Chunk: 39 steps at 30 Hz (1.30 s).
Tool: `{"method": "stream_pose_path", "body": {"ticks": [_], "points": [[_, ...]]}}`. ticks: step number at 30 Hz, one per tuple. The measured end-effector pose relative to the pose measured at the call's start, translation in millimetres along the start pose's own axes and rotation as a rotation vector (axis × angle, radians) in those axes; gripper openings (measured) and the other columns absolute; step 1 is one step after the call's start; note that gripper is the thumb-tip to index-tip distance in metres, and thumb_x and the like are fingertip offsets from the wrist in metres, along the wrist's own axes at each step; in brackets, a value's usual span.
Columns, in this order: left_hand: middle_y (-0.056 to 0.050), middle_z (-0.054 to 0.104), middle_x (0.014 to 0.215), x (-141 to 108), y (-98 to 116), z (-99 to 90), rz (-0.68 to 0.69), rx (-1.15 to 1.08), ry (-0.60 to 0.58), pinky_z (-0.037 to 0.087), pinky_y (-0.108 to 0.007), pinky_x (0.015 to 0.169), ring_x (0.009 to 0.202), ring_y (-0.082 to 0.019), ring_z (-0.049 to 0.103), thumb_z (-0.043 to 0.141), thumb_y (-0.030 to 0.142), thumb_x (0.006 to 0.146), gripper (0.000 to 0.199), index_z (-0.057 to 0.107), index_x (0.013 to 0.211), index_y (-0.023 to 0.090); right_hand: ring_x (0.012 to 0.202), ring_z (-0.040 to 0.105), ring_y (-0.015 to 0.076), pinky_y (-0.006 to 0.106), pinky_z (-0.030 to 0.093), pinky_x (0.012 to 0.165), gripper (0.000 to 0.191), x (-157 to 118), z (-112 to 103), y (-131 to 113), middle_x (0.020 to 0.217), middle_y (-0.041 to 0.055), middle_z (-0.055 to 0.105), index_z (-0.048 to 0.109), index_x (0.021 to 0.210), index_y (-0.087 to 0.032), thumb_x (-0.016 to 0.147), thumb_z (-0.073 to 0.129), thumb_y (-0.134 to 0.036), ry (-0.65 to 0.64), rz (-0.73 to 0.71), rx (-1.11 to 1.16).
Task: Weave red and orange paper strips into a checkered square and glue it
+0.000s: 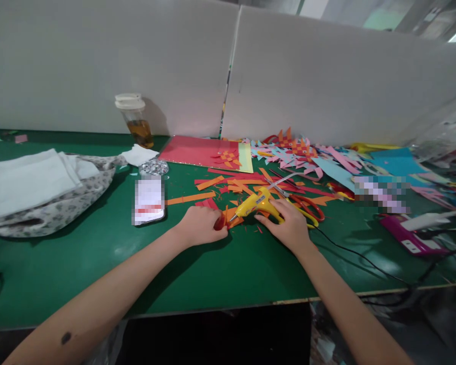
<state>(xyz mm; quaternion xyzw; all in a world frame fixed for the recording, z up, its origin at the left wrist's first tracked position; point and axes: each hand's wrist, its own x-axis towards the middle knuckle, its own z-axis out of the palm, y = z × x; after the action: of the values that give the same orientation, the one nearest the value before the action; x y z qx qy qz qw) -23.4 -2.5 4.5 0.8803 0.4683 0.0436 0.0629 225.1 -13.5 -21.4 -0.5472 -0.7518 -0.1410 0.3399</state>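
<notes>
My right hand (289,225) is wrapped round the handle of a yellow hot glue gun (256,203), its nozzle pointing left and down. Near the nozzle tip, my left hand (202,226) pinches a small folded piece of red and orange paper (225,219). Part of that piece is hidden by my fingers. Orange and red paper strips (213,182) lie scattered just beyond both hands. Scissors with orange-red handles (307,207) rest behind my right hand, partly covered by the glue gun.
A phone (150,200) lies left of the strips. Behind it stands a lidded cup of brown liquid (137,121). A patterned cloth bag (61,203) is at left, a purple power strip (414,238) at right. The glue gun's black cord (357,256) runs rightward. Woven paper fish (228,158) lie farther back.
</notes>
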Motion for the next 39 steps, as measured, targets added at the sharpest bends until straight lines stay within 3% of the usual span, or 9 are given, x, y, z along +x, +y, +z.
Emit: {"method": "stream_pose_path", "body": {"ticks": [9, 20, 34, 39], "points": [[-0.005, 0.063, 0.070, -0.8, -0.2, -2.2, -0.011, -0.015, -0.017, 0.033, -0.028, 0.049, 0.064, -0.020, 0.060, 0.039, 0.046, 0.076, 0.033, 0.056, 0.071, 0.018, 0.088, 0.064, 0.0250, 0.038, 0.053, 0.077, 0.031, -2.9, 3.2, 7.0, 0.097, 0.0120, 0.067, 0.065, 0.097, -0.015, 0.076, 0.060, -0.037, -0.007, -0.037, 0.044], [-0.006, 0.063, 0.072, -0.1, 1.7, -4.4, -0.022, -0.022, -0.048, 0.040, -0.029, 0.054, 0.068, -0.022, 0.061, 0.040, 0.044, 0.077, 0.032, 0.058, 0.073, 0.018, 0.088, 0.064, 0.0256, 0.040, 0.052, 0.077, 0.030, -3.1, 4.5, 8.6, 0.097, 0.0117, 0.067, 0.065, 0.098, -0.017, 0.077, 0.059, -0.037, -0.051, -0.023, 0.076], [-0.005, 0.062, 0.068, -0.5, 3.4, -5.4, -0.027, -0.032, -0.028, 0.039, -0.029, 0.053, 0.064, -0.022, 0.060, 0.044, 0.045, 0.074, 0.030, 0.058, 0.072, 0.018, 0.085, 0.063, 0.0230, 0.036, 0.052, 0.077, 0.022, 1.6, -10.1, 1.3, 0.091, 0.0084, 0.066, 0.063, 0.098, -0.020, 0.077, 0.055, -0.019, 0.064, -0.234, -0.073], [-0.005, 0.063, 0.070, -0.4, 3.1, -5.9, -0.033, -0.037, -0.041, 0.040, -0.029, 0.054, 0.065, -0.022, 0.060, 0.044, 0.045, 0.074, 0.030, 0.058, 0.073, 0.019, 0.088, 0.062, 0.0240, 0.039, 0.052, 0.078, 0.026, 0.1, -9.0, 1.8, 0.093, 0.0082, 0.066, 0.062, 0.102, -0.023, 0.077, 0.053, -0.020, 0.048, -0.202, -0.041]]}}
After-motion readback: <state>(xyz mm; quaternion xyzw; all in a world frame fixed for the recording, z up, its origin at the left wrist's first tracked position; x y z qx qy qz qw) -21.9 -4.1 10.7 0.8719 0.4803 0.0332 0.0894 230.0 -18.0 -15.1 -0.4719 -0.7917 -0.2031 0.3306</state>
